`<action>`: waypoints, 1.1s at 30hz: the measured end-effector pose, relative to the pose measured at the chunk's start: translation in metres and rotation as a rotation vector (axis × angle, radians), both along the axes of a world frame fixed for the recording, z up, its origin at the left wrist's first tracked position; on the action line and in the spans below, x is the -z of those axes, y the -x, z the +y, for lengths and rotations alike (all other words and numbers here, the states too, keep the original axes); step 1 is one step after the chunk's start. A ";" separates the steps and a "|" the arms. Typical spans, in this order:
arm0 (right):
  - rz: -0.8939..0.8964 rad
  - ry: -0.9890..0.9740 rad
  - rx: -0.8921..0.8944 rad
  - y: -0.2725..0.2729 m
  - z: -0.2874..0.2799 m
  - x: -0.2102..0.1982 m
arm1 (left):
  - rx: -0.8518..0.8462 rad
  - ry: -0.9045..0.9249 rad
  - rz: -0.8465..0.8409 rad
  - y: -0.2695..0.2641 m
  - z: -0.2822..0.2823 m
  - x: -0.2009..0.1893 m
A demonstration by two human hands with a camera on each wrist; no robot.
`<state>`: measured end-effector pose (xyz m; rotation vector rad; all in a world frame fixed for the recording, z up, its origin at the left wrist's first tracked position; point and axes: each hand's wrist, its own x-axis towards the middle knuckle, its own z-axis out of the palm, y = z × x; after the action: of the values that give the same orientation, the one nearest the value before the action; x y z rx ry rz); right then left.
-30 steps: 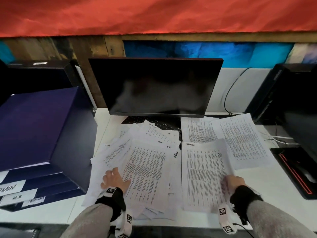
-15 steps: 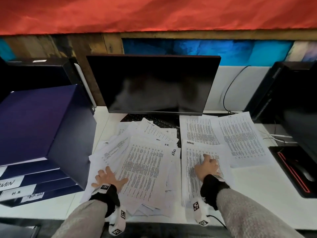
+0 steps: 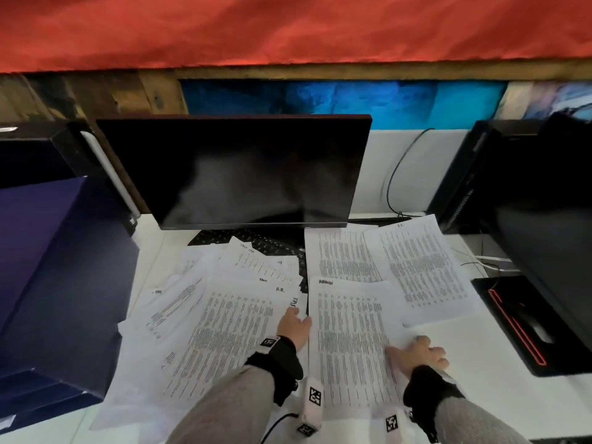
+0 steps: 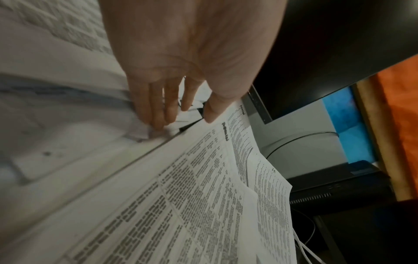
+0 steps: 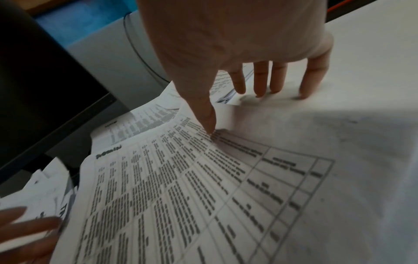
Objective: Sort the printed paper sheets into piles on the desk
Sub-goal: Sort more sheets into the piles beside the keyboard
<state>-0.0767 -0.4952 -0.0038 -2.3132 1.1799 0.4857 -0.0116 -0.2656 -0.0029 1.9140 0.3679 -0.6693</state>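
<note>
A loose heap of printed sheets (image 3: 224, 331) covers the desk's left middle. Beside it lies a neater sheet headed in handwriting (image 3: 349, 341), seen close in the right wrist view (image 5: 181, 187). Two more printed sheets (image 3: 426, 267) lie behind it at the right. My left hand (image 3: 296, 318) rests with straight fingers (image 4: 158, 114) on the heap's right edge, beside the headed sheet. My right hand (image 3: 416, 347) sits at that sheet's right edge: the thumb (image 5: 208, 123) presses the paper and the other fingers (image 5: 271, 80) are spread on the desk.
A dark monitor (image 3: 243, 174) stands behind the papers, with a keyboard (image 3: 256, 241) partly under them. Stacked blue binders (image 3: 54, 277) crowd the left. At the right are a black computer tower (image 3: 528, 203), a black pad with red trim (image 3: 512, 325) and cables (image 3: 487, 261).
My left hand crossed from the heap's left side to its right edge. My right hand went to the headed sheet's middle, then returned to its right edge.
</note>
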 end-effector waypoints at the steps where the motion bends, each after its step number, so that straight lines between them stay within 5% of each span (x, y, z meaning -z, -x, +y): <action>1: 0.001 -0.021 0.017 -0.001 -0.005 0.001 | 0.005 -0.006 0.048 -0.004 -0.003 0.004; 5: -0.063 -0.211 0.068 -0.004 -0.020 0.011 | 0.003 -0.030 0.168 -0.008 -0.013 0.009; 10: 0.020 -0.127 -0.024 -0.005 -0.019 0.015 | 0.320 -0.270 0.144 0.000 -0.021 -0.012; 15: -0.074 -0.267 -0.026 -0.014 -0.010 0.014 | 0.500 -0.298 -0.251 0.003 -0.030 -0.031; 19: -0.297 -0.332 0.050 -0.014 -0.014 0.010 | 0.292 -0.281 -0.331 -0.018 -0.026 -0.026; 22: -0.411 -0.316 0.135 -0.014 -0.025 0.010 | 0.097 -0.176 -0.167 -0.034 -0.024 -0.017; 24: -0.399 -0.298 0.143 -0.013 -0.035 0.014 | 0.080 -0.091 -0.058 -0.038 -0.027 -0.014; 29: -0.388 -0.397 0.191 -0.013 -0.053 0.028 | 0.135 0.025 -0.104 -0.038 -0.033 -0.005; 33: -0.379 -0.369 0.225 -0.018 -0.064 0.026 | 0.046 -0.129 -0.251 -0.026 -0.029 -0.004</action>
<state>-0.0582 -0.5589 -0.0302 -1.8288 1.0449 0.1545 0.0145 -0.2945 0.0015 2.1060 0.2131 -0.4357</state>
